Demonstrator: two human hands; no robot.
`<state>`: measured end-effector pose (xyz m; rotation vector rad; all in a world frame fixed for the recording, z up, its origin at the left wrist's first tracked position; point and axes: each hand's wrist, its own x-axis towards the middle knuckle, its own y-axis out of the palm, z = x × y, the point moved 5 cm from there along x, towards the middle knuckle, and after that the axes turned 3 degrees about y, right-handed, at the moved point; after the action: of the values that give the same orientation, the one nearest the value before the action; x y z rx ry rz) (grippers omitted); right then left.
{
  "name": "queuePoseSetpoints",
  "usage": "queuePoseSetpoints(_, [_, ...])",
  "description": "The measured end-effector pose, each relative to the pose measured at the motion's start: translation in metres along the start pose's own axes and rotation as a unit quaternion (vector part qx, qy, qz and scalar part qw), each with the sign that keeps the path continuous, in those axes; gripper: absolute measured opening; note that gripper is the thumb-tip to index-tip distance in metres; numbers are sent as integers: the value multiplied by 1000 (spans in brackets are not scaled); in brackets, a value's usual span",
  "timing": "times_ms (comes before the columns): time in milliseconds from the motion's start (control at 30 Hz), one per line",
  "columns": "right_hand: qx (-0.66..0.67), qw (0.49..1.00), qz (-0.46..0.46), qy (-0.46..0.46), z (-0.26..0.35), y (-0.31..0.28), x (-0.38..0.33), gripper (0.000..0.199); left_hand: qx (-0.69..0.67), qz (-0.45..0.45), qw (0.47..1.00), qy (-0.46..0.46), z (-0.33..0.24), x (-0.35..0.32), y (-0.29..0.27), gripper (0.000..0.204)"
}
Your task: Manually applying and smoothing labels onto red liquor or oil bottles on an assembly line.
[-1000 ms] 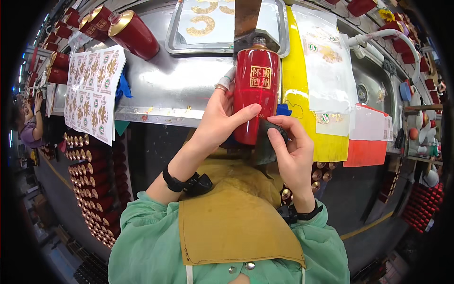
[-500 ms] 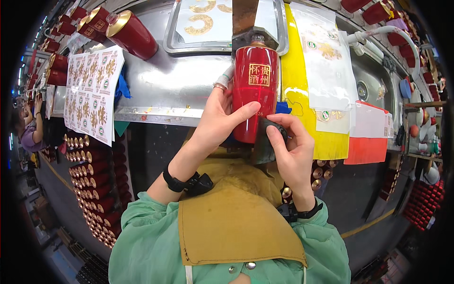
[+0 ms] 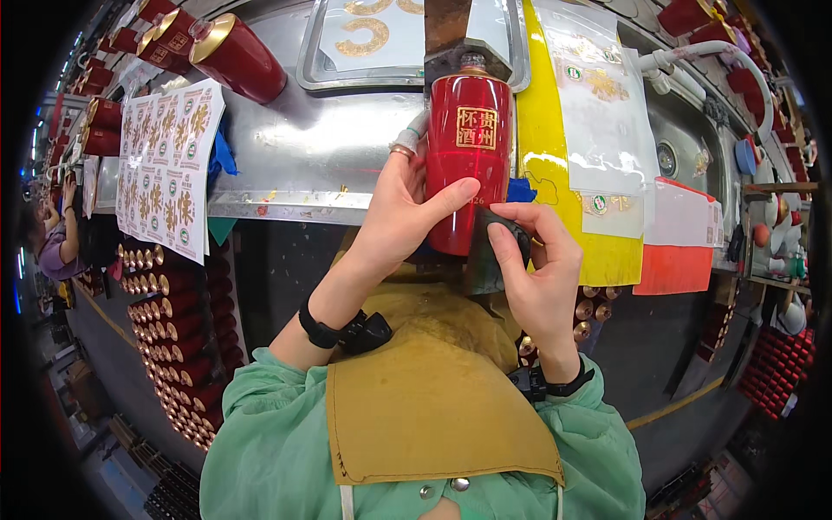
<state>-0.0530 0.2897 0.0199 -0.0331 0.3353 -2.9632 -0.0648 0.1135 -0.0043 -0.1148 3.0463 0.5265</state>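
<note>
A red bottle (image 3: 472, 169) with a gold shoulder band, a clear stopper and a gold printed square hangs in front of the steel worktop's edge, its neck up against a dark metal fixture (image 3: 485, 56). My left hand (image 3: 394, 212) grips the bottle from its left side, thumb across the lower front, other fingers partly hidden behind. A light wrap covers one of its fingertips. Pinched between my right hand's (image 3: 546, 273) thumb and fingers is a dark, flat pad (image 3: 487, 264), touching or very close to the bottle's lower right side. Its exact kind I cannot make out.
More red bottles (image 3: 238, 61) stand at the back left beside a sheet of gold-patterned stickers (image 3: 166, 169). A metal tray (image 3: 322, 84) holds gold shapes. At right lie a yellow sheet (image 3: 607, 264), clear films (image 3: 611, 156) and a sink (image 3: 685, 139). Racked bottles (image 3: 173, 347) fill the lower left.
The bottle sits slightly higher in the picture, and the view has shifted a little. My right hand has edged slightly to the right with the dark pad. Both grips are kept.
</note>
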Motion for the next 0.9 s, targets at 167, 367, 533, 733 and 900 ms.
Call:
queuePoseSetpoints(167, [-7, 1000, -2, 0, 1, 1, -4, 17, 0, -2, 1000, 5, 1, 0, 0, 85])
queuePoseSetpoints(367, [18, 999, 24, 44, 14, -13, 26, 16, -10, 10, 1000, 12, 0, 1, 1, 87])
queuePoseSetpoints(533, [-158, 964, -16, -215, 56, -24, 63, 25, -5, 1, 1000, 2, -1, 0, 1, 88])
queuePoseSetpoints(733, [-237, 912, 112, -315, 74, 1, 95, 30, -1, 3, 1000, 8, -2, 0, 1, 94])
queuePoseSetpoints(900, [-284, 861, 13, -421, 80, -12, 126, 28, -7, 3, 1000, -14, 0, -1, 1, 96])
